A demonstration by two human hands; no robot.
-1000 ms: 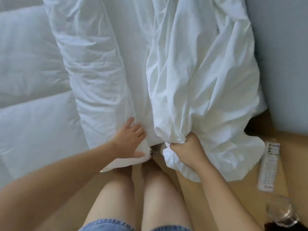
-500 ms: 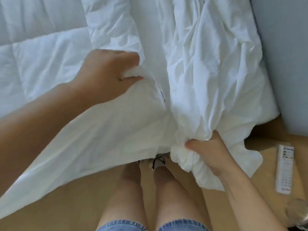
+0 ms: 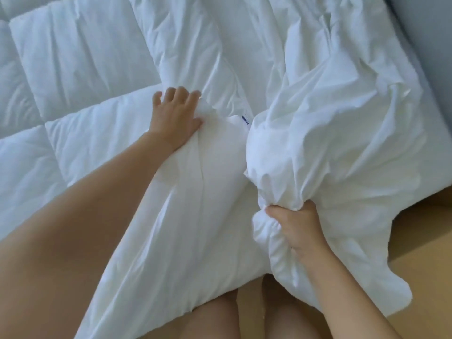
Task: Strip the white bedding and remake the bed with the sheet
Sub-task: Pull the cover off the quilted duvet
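Bare left hand point(image 3: 175, 118) and right hand point(image 3: 297, 228) on 2 bare forearms point(image 3: 102, 199), with 2 bare legs point(image 3: 210, 319).

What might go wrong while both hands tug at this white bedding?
The right hand grips only one bunch of the crumpled white fabric sheet, so its loose folds may drag on the light wooden floor. The left hand pinches a fold of smooth white cover draped past the bare legs, which might tangle underfoot.

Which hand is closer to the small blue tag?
Left. The left hand grips white fabric just left of the blue tag; the right hand clutches a bunched sheet farther away, below and right of it.
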